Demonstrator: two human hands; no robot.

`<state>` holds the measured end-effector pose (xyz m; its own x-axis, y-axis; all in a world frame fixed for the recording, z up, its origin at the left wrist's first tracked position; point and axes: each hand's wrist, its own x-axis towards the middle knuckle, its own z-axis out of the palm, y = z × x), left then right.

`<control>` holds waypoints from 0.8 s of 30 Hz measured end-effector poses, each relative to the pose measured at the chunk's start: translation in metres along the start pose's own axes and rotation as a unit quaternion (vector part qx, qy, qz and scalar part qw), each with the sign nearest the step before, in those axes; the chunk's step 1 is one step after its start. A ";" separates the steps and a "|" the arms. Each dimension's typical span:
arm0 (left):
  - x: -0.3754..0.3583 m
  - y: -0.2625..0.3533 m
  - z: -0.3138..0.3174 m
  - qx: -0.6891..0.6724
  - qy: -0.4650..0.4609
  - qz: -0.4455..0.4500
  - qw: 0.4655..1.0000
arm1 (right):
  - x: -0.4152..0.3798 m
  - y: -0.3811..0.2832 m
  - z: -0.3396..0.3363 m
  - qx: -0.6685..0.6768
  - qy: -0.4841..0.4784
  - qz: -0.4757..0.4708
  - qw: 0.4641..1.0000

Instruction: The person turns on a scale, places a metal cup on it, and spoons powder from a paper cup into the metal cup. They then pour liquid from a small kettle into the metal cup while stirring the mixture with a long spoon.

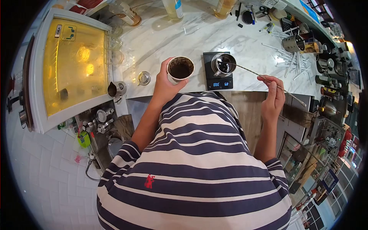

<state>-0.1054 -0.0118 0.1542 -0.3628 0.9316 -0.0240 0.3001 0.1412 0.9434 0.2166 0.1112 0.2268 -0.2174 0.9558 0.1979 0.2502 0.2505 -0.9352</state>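
White paper cup (177, 79), likely light and easily dented, best held round the wall, grasped in left hand (166, 86) by surface's (161, 42) front edge; stiff metal stirrer (248, 69) pinched in right hand (273, 92), reaching into small jug (230, 68).

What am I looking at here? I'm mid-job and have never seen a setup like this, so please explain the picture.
There is no robot, just a person's bare hands. The single picture comes from a camera worn on the head, looking down past a striped shirt at a marbled counter. The left hand holds a white cup with something dark brown inside. The right hand grips a long twisted stirrer, its far end in a metal cup standing on a black scale. Loose white sticks lie farther right.
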 end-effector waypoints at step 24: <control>0.020 0.024 0.003 -0.003 0.001 0.049 0.999 | 0.038 -0.031 0.007 0.174 0.073 0.000 0.982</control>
<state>-0.1028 0.0111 0.1751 -0.3345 0.9398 0.0694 0.3285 0.0472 0.9433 0.1937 0.1384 0.2611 -0.0737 0.9741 0.2137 -0.0921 0.2067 -0.9741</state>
